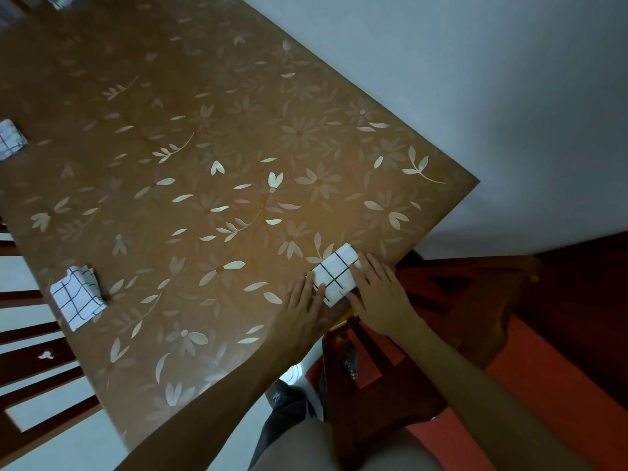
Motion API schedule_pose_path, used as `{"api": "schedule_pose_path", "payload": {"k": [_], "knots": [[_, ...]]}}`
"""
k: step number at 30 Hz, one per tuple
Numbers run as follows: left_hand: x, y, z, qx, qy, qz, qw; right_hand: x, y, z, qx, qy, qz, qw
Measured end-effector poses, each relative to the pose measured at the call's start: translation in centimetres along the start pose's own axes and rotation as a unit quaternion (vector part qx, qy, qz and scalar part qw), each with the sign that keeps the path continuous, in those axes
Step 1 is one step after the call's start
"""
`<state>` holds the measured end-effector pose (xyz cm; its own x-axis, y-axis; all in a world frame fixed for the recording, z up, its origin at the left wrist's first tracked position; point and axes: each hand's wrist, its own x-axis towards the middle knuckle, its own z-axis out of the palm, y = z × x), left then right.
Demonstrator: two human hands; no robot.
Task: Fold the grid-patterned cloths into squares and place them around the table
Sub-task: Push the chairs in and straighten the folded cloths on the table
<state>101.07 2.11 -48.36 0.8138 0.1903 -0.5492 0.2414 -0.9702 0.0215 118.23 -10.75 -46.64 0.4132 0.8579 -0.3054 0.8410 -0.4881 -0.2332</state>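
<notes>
1. Head view, risks first: the folded grid cloth (336, 274) sits right at the near edge of the table (210, 137), close to the corner; a sideways shove from either hand could send it over the edge toward the chair (441, 334) below; the floral table cover looks glossy, so my guess is the cloth slides easily under pressure.
2. Second risk: the top layer may spring up once the hands lift off, since nothing pins the fold but the fingers; the square would then come out lopsided or loose.
3. Third risk: it reads as a rectangle from this angle; calling it done now might leave it off-square against the others.
4. Hands: left hand (299, 312) lies flat, fingers straight, tips on the cloth's left edge; right hand (380, 294) also flat, fingers extended, pressing the cloth's right side; neither hand curls round anything; the cloth lies between the two, touching both.
5. Others: one folded grid cloth (76, 297) near the table's left edge; another (10, 139) farther up that side, partly cut by the frame; a third (63, 0) barely visible at the far end; all well apart from the hands.
</notes>
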Motion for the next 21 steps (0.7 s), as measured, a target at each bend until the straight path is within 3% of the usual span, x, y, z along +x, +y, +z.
{"api": "schedule_pose_path", "payload": {"k": [9, 15, 18, 21], "knots": [[1.6, 1.9, -2.2, 0.007, 0.039, -0.052, 0.998, 1.2, 1.8, -1.0, 0.002, 0.001, 0.04, 0.999], [1.6, 2.5, -3.2, -0.018, 0.051, -0.038, 0.998, 0.5, 1.1, -2.5, 0.027, -0.016, 0.046, 0.998], [0.8, 2.3, -6.1, -0.09, 0.093, -0.114, 0.985, -0.1, 0.4, -3.4, 0.054, -0.006, 0.049, 0.997], [-0.1, 0.8, -6.7, -0.045, 0.103, -0.079, 0.991, -0.7, -0.4, -4.6, 0.082, 0.022, 0.058, 0.995]]}}
